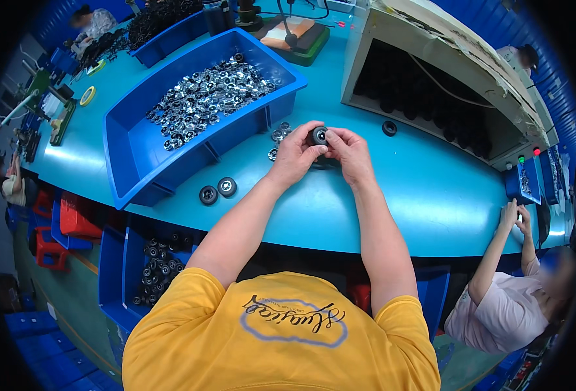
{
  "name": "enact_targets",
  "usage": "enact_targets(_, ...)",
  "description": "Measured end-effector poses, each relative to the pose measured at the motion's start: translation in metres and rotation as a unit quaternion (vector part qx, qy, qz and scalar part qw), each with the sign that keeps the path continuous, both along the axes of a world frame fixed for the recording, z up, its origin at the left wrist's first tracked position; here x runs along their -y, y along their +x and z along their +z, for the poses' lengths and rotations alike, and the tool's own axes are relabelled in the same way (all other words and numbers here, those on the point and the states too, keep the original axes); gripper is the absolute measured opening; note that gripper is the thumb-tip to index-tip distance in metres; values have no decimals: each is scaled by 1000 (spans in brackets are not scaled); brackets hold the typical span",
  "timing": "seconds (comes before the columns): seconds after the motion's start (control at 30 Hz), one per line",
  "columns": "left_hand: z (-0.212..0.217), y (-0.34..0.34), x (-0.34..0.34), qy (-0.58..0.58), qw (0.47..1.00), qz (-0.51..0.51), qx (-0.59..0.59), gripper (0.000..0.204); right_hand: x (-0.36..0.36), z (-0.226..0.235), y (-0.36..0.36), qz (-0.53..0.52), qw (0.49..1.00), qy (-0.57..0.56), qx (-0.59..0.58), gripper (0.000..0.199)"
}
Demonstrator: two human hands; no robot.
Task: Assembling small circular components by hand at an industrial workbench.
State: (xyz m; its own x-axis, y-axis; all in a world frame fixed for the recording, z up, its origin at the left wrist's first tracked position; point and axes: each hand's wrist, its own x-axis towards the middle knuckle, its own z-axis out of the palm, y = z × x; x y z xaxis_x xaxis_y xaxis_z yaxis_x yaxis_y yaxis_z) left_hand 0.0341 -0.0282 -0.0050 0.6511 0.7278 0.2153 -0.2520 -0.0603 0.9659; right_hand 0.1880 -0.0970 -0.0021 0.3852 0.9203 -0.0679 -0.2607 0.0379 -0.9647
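Note:
Over the teal worktable (392, 189) I hold a small black wheel (319, 135) with a light-coloured hub. My left hand (295, 156) grips it from the left with thumb and fingers closed. The fingers of my right hand (351, 154) press at its hub side. Beside my left hand lie several silvery hub pieces (280, 133) on the table. Two black wheels (217, 190) rest on the table further left, one with a bright hub face. A single dark wheel (389, 128) lies to the right of my hands.
A large blue bin (122, 140) with many silvery hubs stands at left. A box-like open-fronted housing (529, 107) full of black wheels is at right. Below the table edge, another blue bin (110, 274) holds black wheels. A co-worker (506, 306) sits at the far right.

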Motion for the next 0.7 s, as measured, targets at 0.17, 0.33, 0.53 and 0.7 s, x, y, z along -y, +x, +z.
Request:
enact_targets(0.17, 4, -1, -2, 108, 993, 39, -12, 48, 2, -1, 2, 48, 998, -20, -36, 28)
enact_targets(0.33, 8, -3, 0, 277, 945, 147, -93, 47, 2, 5, -7, 41, 999, -24, 17, 33)
enact_targets(0.53, 6, -3, -1, 318, 926, 179, -94, 49, 4, 6, -4, 115, 991, -8, -72, 35)
enact_targets(0.7, 16, -3, 5, 262, 945, 181, -78, 46, 5, 4, -1, 126, 981, -10, -146, 32)
